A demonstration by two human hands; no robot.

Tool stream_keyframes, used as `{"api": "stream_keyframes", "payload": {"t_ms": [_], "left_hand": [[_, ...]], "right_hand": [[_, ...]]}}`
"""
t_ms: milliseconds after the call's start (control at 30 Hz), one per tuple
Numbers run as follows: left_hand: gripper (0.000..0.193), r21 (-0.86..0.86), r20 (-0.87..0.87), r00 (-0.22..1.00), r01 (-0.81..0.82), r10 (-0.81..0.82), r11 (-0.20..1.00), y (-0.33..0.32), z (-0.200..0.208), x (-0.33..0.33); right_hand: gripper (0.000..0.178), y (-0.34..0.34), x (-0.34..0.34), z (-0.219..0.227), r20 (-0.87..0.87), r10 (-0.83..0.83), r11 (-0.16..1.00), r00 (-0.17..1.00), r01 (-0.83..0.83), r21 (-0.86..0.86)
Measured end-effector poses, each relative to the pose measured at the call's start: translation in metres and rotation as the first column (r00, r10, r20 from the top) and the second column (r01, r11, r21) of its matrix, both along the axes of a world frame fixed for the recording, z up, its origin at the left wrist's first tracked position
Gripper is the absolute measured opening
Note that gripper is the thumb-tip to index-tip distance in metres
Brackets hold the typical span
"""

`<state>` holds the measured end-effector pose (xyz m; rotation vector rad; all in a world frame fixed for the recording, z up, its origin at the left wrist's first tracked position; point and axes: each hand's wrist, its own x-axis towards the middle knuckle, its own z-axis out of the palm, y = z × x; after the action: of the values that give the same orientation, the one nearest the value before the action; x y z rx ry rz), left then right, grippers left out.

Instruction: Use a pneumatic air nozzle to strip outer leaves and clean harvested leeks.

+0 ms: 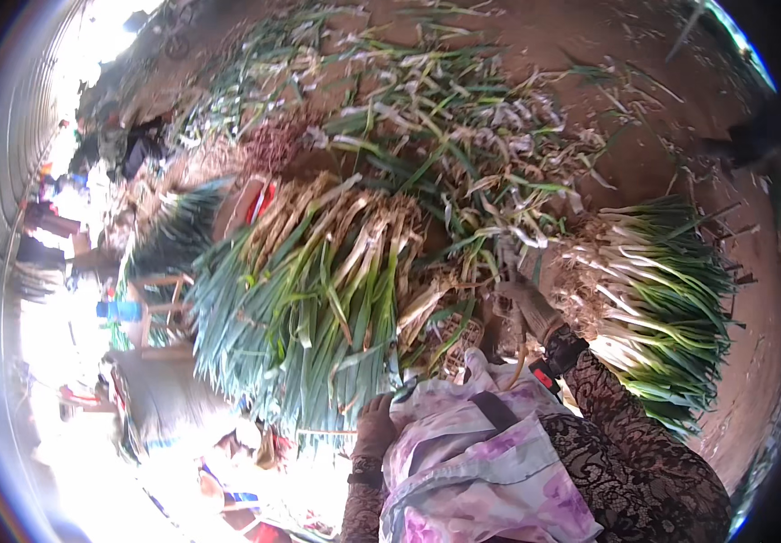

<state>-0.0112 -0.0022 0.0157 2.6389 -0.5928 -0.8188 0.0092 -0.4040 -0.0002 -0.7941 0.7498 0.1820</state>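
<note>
A large heap of green onions (309, 299) lies in front of me, brownish roots and dry outer leaves at the far side, green tops toward me. My left hand (374, 425) rests at the near edge of these tops, fingers stretched out together. Ahead and to the right, my right hand (530, 309) is low over the dirt and peelings, its fingers bent around something I cannot make out. Just beyond it are loose stripped leaves (508, 204). To its right is a neat pile of cleaned green onions (653, 308), white stems facing left.
Discarded leaves (400, 81) cover much of the ground beyond the heap. More green onions (173, 226) lie at the far left. A stuffed sack (164, 394) and a wooden stool (166, 308) stand at left. A floral cloth (490, 452) covers my lap.
</note>
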Motion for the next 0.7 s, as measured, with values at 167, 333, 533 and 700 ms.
{"api": "stream_keyframes", "payload": {"t_ms": [167, 333, 533, 700], "left_hand": [[0.041, -0.228, 0.141, 0.978, -0.12, 0.155, 0.966, 0.052, -0.03, 0.01], [0.043, -0.356, 0.318, 0.889, -0.21, 0.33, 0.91, 0.086, -0.034, 0.081], [0.058, -0.095, 0.541, 0.801, -0.242, 0.254, 0.966, 0.112, -0.077, 0.228], [0.07, -0.011, 0.521, 0.832, -0.216, 0.19, 0.976, 0.147, -0.13, 0.326]], "right_hand": [[0.055, 0.065, 0.083, 0.048, 0.023, 0.532, 0.75, 0.846, -0.459, -0.476], [0.065, 0.095, 0.084, -0.013, -0.056, 0.765, 0.206, 0.642, -0.326, -0.923], [0.056, 0.135, 0.047, -0.041, -0.307, 0.418, 0.851, 0.855, -0.487, -0.197], [0.021, 0.166, 0.012, -0.069, -0.45, 0.301, 0.945, 0.841, -0.327, 0.021]]}}
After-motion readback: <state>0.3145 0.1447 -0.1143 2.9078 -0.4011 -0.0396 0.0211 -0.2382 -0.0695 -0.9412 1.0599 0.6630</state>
